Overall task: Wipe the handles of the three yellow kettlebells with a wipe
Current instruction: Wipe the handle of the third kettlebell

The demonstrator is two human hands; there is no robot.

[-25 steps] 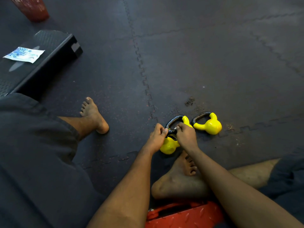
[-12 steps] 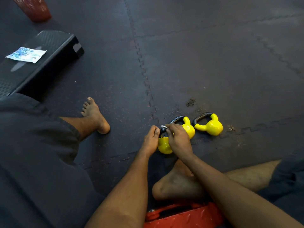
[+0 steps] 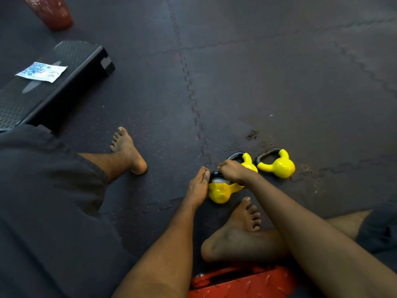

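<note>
Three small yellow kettlebells with black handles lie on the dark floor mat. The nearest kettlebell sits between my hands. My left hand steadies the left end of its handle. My right hand is closed over the handle with a white wipe showing under its fingers. The middle kettlebell is partly hidden behind my right hand. The far right kettlebell lies apart on its side.
A black step platform at the left carries a blue-and-white wipe packet. A red basket stands at the top left. My bare feet rest on the mat, and a red object lies under my leg.
Both hands and the nearest kettlebell have shifted slightly left and down. My right hand has slid along the handle, and the wipe now shows beneath it.
</note>
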